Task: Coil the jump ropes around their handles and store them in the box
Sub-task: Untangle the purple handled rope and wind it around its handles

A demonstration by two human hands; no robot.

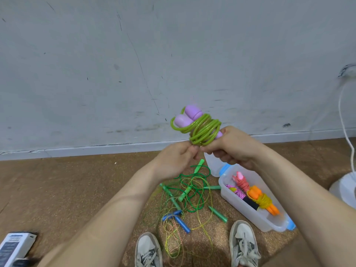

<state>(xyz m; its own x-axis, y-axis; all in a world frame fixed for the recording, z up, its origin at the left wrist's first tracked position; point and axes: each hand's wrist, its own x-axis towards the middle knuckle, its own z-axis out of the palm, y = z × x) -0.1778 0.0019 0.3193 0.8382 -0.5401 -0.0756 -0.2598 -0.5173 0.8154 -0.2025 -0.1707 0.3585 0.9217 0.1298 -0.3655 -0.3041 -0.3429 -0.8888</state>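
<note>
Sitting on the brown floor at the person's right, the clear plastic box [228, 196] with blue latches stands open. It holds three wound ropes: a pink-handled bundle [240, 181] wrapped in coral cord at the far end, a pink braided rope [239, 195] with a dark handle along the left wall, and an orange-handled bundle [264, 202] bound in yellow cord nearest the shoes. A translucent white piece [211, 164] lies against the box's far end, partly hidden by the hands.

Above the box, both hands hold the purple-handled rope [198, 125], its green cord looped many times round the paired handles. The right hand [233, 147] is curled round the lower end of the handles; the left hand [177, 160] pinches the cord at the bottom of the coil.

Loose green and yellow ropes [185, 191] lie tangled on the floor between box and left arm, beside a blue-handled pair [179, 220].

A white carton [15, 247] at lower left carries a dark printed panel, too blurred to read.
</note>
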